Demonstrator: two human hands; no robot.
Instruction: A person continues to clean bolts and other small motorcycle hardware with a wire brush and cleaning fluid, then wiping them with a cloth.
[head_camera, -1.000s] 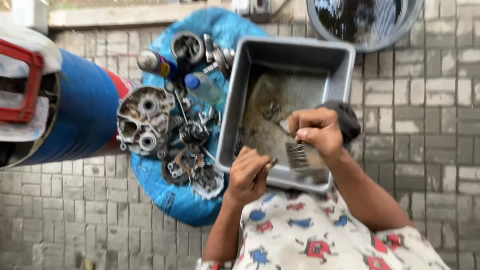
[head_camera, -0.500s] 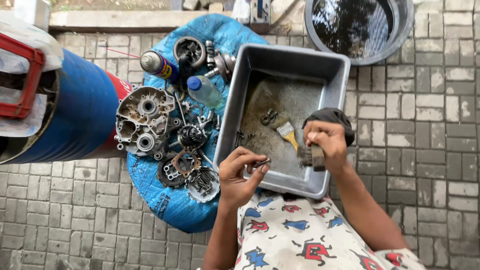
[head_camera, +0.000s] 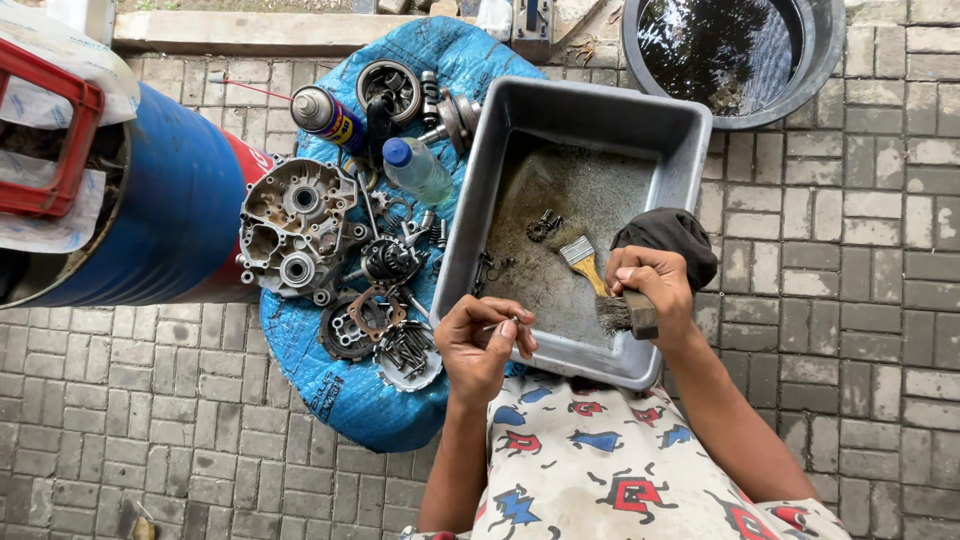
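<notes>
My left hand (head_camera: 480, 345) pinches a small thin metal part (head_camera: 497, 323) over the near rim of a grey metal tray (head_camera: 470, 215). My right hand (head_camera: 650, 285) grips a wire brush (head_camera: 625, 313) by its wooden block, bristles pointing left, just above the tray's near right corner. A paintbrush (head_camera: 583, 260) with a yellow handle lies in the tray beside my right hand. Small dark metal parts (head_camera: 543, 226) lie scattered on the tray's oily bottom. A black rag (head_camera: 668, 232) hangs on the tray's right rim.
A blue tarp (head_camera: 340, 390) left of the tray carries an engine case (head_camera: 296, 230), gears, gaskets, bolts, a spray can (head_camera: 325, 113) and a plastic bottle (head_camera: 417, 170). A blue drum (head_camera: 150, 200) lies at left. A round black basin (head_camera: 735, 55) of dark liquid sits top right.
My hands have drawn apart: a second ago the brush was against the part over the tray. My left hand now holds the part up by itself, and the right has moved the brush to the right.
</notes>
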